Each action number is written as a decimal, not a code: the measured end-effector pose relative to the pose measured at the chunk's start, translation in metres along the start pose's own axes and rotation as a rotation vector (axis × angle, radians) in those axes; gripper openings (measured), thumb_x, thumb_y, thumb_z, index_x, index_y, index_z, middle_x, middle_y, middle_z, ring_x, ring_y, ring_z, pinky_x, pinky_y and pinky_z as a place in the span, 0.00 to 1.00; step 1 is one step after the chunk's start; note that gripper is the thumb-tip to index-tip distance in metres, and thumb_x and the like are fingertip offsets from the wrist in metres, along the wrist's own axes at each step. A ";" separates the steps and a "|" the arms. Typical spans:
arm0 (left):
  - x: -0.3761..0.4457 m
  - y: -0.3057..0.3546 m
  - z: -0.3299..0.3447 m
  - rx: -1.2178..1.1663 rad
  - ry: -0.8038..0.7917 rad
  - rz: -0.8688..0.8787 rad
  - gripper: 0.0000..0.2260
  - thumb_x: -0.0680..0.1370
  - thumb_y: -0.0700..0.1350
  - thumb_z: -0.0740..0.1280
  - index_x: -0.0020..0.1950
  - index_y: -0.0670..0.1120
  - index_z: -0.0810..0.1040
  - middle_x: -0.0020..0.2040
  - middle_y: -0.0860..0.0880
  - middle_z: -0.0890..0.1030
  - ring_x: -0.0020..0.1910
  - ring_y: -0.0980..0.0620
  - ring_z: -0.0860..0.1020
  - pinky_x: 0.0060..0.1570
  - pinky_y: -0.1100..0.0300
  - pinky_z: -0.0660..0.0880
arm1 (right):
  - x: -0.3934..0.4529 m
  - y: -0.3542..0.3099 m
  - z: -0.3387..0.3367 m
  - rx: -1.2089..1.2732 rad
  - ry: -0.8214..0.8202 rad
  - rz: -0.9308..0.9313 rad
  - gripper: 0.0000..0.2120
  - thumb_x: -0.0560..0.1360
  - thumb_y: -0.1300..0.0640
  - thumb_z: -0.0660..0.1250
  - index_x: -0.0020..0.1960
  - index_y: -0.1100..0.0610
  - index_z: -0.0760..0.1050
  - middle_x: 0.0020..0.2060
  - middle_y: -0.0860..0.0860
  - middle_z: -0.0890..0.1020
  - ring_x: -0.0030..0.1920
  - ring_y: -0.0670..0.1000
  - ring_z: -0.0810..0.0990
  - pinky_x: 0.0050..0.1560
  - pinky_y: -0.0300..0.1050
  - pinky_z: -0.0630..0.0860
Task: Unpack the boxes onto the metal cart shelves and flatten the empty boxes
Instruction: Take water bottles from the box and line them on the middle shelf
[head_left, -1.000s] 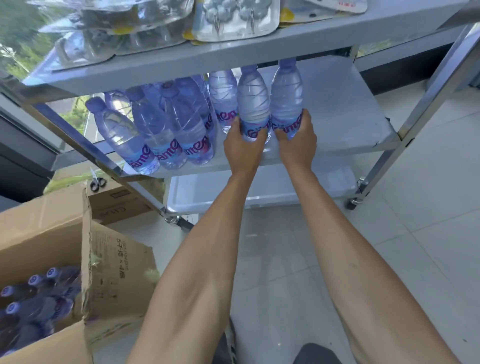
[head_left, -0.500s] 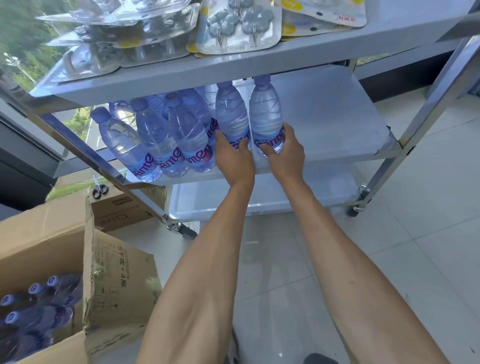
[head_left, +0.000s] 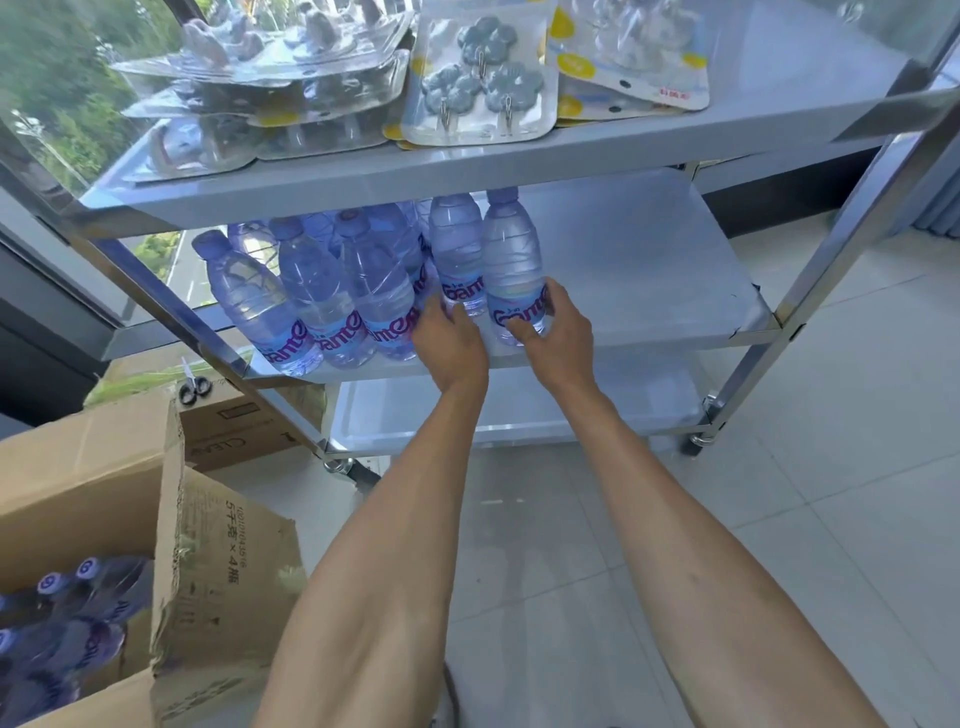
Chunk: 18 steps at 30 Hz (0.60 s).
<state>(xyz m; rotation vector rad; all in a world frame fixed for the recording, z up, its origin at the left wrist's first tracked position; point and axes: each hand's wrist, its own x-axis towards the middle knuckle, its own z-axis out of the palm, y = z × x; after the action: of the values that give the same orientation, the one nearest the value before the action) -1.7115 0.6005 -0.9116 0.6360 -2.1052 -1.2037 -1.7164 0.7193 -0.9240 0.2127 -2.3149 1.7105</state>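
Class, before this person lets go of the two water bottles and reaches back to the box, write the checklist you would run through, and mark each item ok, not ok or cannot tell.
1. Right hand wrapped around the rightmost bottle: ok.
2. Left hand on the neighbouring bottle: ok, though the grip is partly hidden.
3. Both bottles upright: ok.
4. Bottle bases fully resting on the middle shelf: cannot tell, the hands hide them.
5. Free shelf space to the right for more bottles: ok.
6. Bottles left in the open cardboard box: ok, several caps show inside.
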 end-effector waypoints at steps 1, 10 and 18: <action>-0.010 -0.005 -0.007 0.010 0.034 0.016 0.06 0.78 0.38 0.62 0.46 0.40 0.78 0.39 0.43 0.79 0.37 0.46 0.74 0.41 0.53 0.73 | 0.000 -0.001 0.004 0.011 -0.004 0.010 0.20 0.70 0.57 0.74 0.60 0.53 0.73 0.48 0.43 0.80 0.46 0.42 0.77 0.43 0.24 0.68; -0.012 -0.042 -0.082 0.081 0.275 -0.149 0.15 0.76 0.48 0.70 0.61 0.44 0.76 0.53 0.48 0.78 0.52 0.49 0.77 0.48 0.59 0.70 | -0.012 -0.023 0.052 0.144 -0.180 0.023 0.27 0.70 0.56 0.78 0.65 0.51 0.73 0.56 0.46 0.77 0.54 0.44 0.77 0.49 0.24 0.70; 0.010 -0.055 -0.095 0.190 0.208 -0.120 0.30 0.77 0.52 0.71 0.75 0.43 0.66 0.71 0.44 0.70 0.70 0.45 0.69 0.62 0.54 0.69 | -0.004 -0.039 0.060 0.161 -0.294 0.041 0.36 0.76 0.56 0.72 0.78 0.53 0.58 0.71 0.51 0.71 0.68 0.51 0.73 0.65 0.41 0.72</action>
<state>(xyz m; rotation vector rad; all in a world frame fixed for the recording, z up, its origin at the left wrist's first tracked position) -1.6441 0.5135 -0.9198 0.9435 -2.0423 -0.9602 -1.7090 0.6505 -0.9061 0.4801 -2.3922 2.0072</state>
